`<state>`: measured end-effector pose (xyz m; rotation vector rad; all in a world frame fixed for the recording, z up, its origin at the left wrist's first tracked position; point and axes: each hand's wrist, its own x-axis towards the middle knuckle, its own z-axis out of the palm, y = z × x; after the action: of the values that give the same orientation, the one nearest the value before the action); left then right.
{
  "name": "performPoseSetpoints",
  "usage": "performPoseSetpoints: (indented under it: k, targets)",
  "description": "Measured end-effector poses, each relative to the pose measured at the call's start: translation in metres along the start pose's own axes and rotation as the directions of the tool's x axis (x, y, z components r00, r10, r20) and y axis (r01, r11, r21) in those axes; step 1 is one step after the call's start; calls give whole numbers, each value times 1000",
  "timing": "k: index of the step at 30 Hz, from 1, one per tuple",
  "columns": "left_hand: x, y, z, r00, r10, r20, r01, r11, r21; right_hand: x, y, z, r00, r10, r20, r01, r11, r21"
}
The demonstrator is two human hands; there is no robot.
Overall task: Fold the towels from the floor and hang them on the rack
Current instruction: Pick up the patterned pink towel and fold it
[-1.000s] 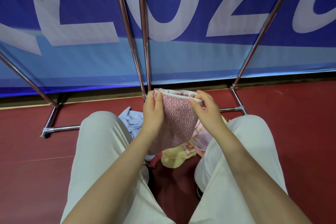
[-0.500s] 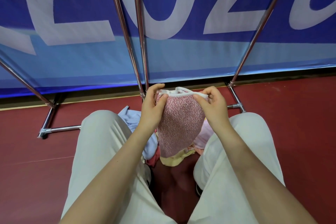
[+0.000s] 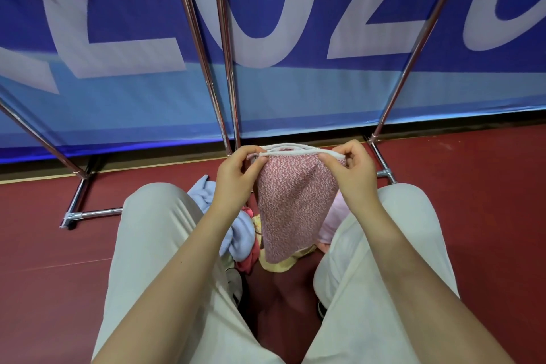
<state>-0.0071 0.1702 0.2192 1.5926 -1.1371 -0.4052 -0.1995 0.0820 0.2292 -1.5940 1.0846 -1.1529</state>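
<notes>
Nearest the camera: two bare forearms reach forward and slightly inward over bent knees in pale trousers (image 3: pixel 165 245). Person appears to crouch or sit low over a dark red floor (image 3: pixel 53 260).

Left hand (image 3: pixel 233 177): wrist raised, thumb and forefinger closed in a pinch on the left top corner of a pink speckled towel (image 3: pixel 292 207), remaining fingers curled behind the cloth. Right hand (image 3: pixel 351 174): same pose mirrored, thumb and forefinger pinching the right top corner, other fingers bent loosely toward the palm.

Towel hangs between the two hands, doubled over, its white-trimmed top edge pulled nearly level. Lower end tapers to a point between the knees, above the floor pile.

Below and behind it, between the knees: a heap of other cloths on the floor. Light blue towel (image 3: pixel 239 233) on the left, touching the left knee. Yellow towel (image 3: pixel 280 263) under the hanging tip. Pale pink towel (image 3: pixel 334 216) against the right knee. A red cloth (image 3: pixel 246 261) shows in places.

Further out: chrome tubes of the rack (image 3: pixel 224 68) rise steeply just past the hands, base bars on the floor left and right. Behind, a blue banner (image 3: pixel 295 97) with large white characters.
</notes>
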Motion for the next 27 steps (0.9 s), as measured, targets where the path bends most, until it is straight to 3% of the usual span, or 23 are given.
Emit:
performPoseSetpoints:
  k: [3,8,12,14,19,24,27]
  targets:
    - [-3,-3,5,1000,6,24,-7,999,47,-2,0,0,1000,-2,18,3,1000,-27]
    - [-9,-5,18,986,-169,-15,168,985,-42,-5,5,2,987,-71,147,93,984,-151]
    - [-8,10,14,988,-135,-78,124,983,-135,-4,8,1,954,-179,240,226,956,-186]
    - [-7,17,9,994,-96,-44,91,990,-109,-4,10,2,938,-198,286,270,932,-241]
    - [-4,20,-6,990,-51,130,53,999,-10,-2,8,2,966,-36,256,93,973,-211]
    - [-4,12,-3,990,34,134,-35,999,4,0,13,-3,919,79,387,34,960,-277]
    - [-5,9,0,990,36,138,-40,999,27,0,14,-4,917,111,382,5,957,-289]
